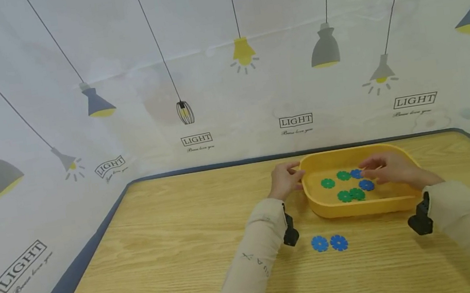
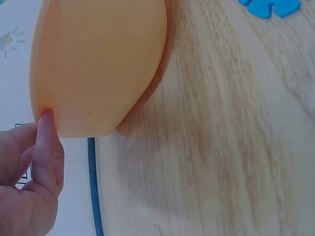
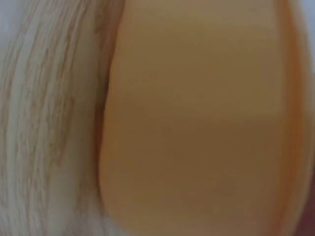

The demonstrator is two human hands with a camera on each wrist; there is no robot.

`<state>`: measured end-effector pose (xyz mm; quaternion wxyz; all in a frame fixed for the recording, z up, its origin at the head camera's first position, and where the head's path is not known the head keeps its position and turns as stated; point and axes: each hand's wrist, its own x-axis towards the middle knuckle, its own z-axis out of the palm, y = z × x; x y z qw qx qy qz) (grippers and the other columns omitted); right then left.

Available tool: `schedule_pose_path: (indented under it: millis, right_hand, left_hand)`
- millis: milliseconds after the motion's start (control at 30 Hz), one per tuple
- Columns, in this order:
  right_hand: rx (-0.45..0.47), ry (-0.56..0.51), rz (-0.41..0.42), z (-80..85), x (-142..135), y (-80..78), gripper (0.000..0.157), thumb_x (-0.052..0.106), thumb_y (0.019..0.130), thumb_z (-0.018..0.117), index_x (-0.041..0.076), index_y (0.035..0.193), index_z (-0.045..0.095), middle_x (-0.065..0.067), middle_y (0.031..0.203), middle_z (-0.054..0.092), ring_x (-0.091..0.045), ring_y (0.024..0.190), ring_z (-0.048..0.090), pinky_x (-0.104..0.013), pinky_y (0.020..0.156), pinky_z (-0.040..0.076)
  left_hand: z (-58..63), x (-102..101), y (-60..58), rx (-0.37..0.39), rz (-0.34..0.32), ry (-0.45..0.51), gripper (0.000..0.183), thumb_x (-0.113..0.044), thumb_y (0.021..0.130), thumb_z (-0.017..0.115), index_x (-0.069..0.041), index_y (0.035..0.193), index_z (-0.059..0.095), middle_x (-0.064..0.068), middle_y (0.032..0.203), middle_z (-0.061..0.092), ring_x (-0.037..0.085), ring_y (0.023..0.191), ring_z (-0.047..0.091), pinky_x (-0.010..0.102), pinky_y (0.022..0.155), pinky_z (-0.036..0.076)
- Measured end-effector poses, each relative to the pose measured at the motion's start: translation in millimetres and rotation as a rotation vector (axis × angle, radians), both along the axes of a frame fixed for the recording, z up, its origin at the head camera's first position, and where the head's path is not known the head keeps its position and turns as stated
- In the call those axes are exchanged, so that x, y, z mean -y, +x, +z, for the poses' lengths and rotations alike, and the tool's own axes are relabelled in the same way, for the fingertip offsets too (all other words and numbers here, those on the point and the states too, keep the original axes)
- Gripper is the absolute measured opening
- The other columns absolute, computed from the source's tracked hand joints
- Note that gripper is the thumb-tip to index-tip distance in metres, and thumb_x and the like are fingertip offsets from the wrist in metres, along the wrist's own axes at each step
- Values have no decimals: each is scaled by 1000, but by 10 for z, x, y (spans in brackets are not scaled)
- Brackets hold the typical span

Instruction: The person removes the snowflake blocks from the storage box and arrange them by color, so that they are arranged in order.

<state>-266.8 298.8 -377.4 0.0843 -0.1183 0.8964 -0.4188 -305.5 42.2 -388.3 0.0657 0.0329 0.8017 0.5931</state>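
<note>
A yellow plastic tub (image 1: 344, 209) stands on the table and holds several flower-shaped discs, some green and some blue. My left hand (image 1: 284, 180) grips the tub's left end; in the left wrist view a fingertip (image 2: 47, 115) presses on its wall near the rim. Inside the tub, my right hand (image 1: 389, 168) reaches in over the right side, fingers loosely bent. Its fingertips are close to a blue disc (image 1: 356, 174), and nothing shows between them. Another blue disc (image 1: 366, 185) lies just below, with a green disc (image 1: 328, 183) farther left. The right wrist view shows only the tub's outer wall (image 3: 197, 118), blurred.
Two blue discs, a left one (image 1: 319, 243) and a right one (image 1: 339, 242), lie side by side on the wooden table (image 1: 177, 251) in front of the tub. Behind the table's dark edge hangs a pale cloth (image 1: 219, 89) printed with lamps.
</note>
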Motion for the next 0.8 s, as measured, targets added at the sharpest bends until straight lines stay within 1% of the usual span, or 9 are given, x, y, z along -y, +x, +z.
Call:
schedule_pose_path:
  millis: [100, 333, 500, 600, 800]
  right_hand:
    - [52, 13, -7, -66, -12, -41, 48, 24, 88, 57, -12, 117, 47, -22, 105, 55, -32, 91, 56, -39, 73, 54]
    - [89, 39, -24, -208, -42, -121, 46, 20, 88, 56, -14, 118, 47, -29, 112, 50, -32, 94, 55, -37, 75, 54]
    - [81, 106, -36, -265, -41, -160, 47, 23, 85, 61, -13, 114, 51, -27, 109, 53, -29, 91, 55, -33, 71, 54]
    - [70, 120, -24, -266, -29, -165, 49, 24, 83, 63, -13, 114, 52, -26, 106, 54, -32, 91, 54, -35, 71, 53]
    - [42, 167, 5, -250, -28, -154, 46, 21, 81, 65, -14, 110, 54, -27, 102, 55, -37, 92, 53, -40, 74, 51]
  left_hand:
    - [6, -1, 4, 5, 1, 8, 33, -2, 83, 61, -4, 116, 59, 6, 79, 52, 19, 63, 62, 22, 53, 55]
    - [-3, -3, -2, 1, 1, 3, 33, -3, 83, 61, -5, 115, 60, 6, 78, 52, 19, 62, 61, 21, 52, 55]
    - [-4, 5, -1, -10, 1, -1, 33, -3, 83, 61, -4, 115, 59, 6, 79, 52, 19, 63, 62, 21, 52, 55]
    - [-1, 9, 6, -20, -1, 5, 33, -2, 83, 60, -3, 116, 59, 7, 79, 52, 21, 64, 62, 21, 52, 55]
    - [1, 7, 17, -19, 5, 2, 32, -2, 83, 60, -3, 115, 59, 7, 79, 52, 21, 62, 62, 21, 51, 55]
